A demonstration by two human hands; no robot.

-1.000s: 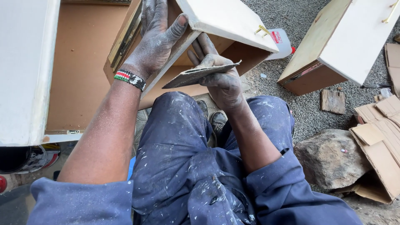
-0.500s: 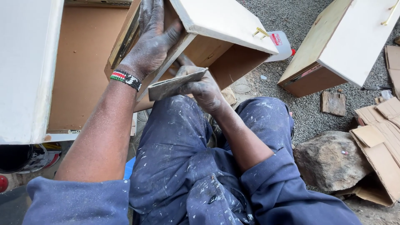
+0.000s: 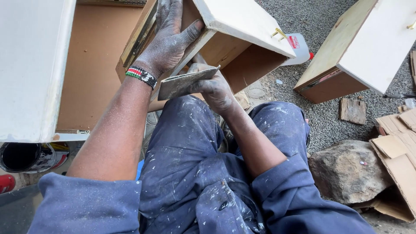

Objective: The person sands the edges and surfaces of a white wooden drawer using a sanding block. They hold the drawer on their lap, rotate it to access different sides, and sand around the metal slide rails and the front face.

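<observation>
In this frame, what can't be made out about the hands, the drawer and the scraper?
- Head view: the right hand has its fingertips behind the flat metal scraper, so its grip is unclear.
- The left hand has fingertips cut off by the top edge.
- The drawer is cropped at the top, its inside blocked by both hands.
</observation>
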